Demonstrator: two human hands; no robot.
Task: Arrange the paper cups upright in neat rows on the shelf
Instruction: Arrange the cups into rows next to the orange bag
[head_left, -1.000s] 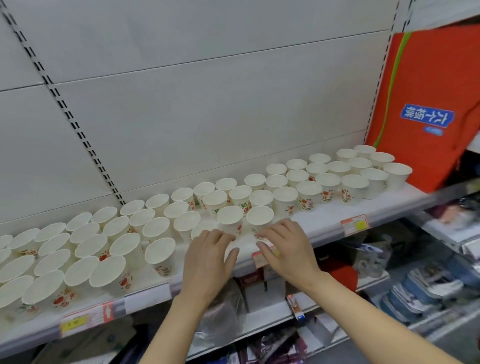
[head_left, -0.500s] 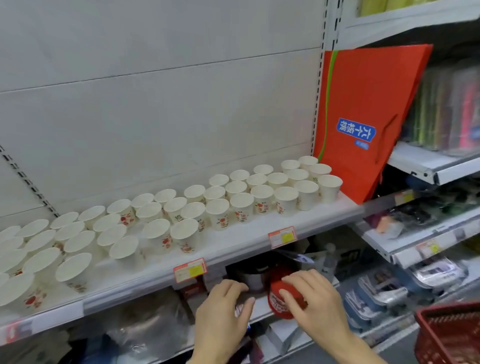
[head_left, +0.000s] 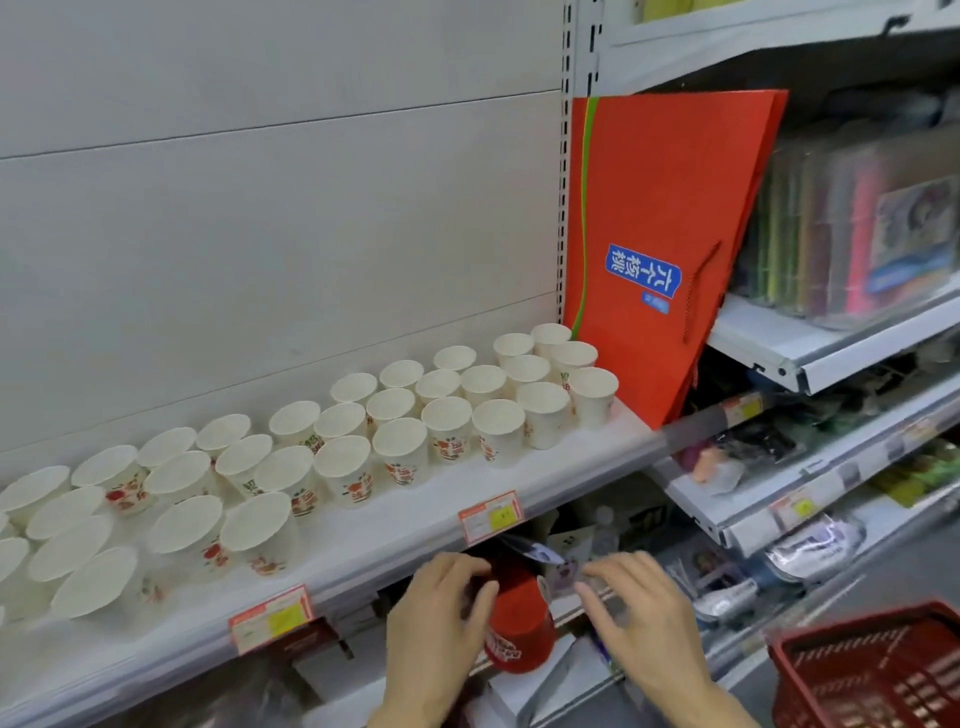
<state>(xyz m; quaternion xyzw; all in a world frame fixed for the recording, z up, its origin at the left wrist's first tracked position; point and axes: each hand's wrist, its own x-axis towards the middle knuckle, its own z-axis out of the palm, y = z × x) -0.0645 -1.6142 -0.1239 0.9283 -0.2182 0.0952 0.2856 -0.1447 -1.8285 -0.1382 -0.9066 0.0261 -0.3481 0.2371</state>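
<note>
Now the shelf (head_left: 415, 509) fills most of my view, white and long, and the paper cups (head_left: 447, 415) stand upright on it in roughly three rows running from the far left toward the orange bag (head_left: 660, 234) leaning at its right end. The rows at the right look tight; toward the left the cups spread a little looser, though the wide lens bends that side and I would not swear to it. A second ago both hands were up on the shelf's front edge beside the cups; since then they have dropped to the lower shelf and my view has swung right, bringing a red basket (head_left: 872, 670) into the bottom corner. I read that as the arranging being done or paused, with no cup being carried.

My left hand (head_left: 436, 618) has its fingers bent against the side of a red cup (head_left: 519, 623) lying below the shelf edge, touching it, though I cannot tell whether it truly grips. My right hand (head_left: 639, 618) hovers just beside it with fingers loosely spread, holding nothing. Price labels (head_left: 491, 514) sit along the shelf front. If that red cup belongs with the rest, it would need lifting up next.
</note>
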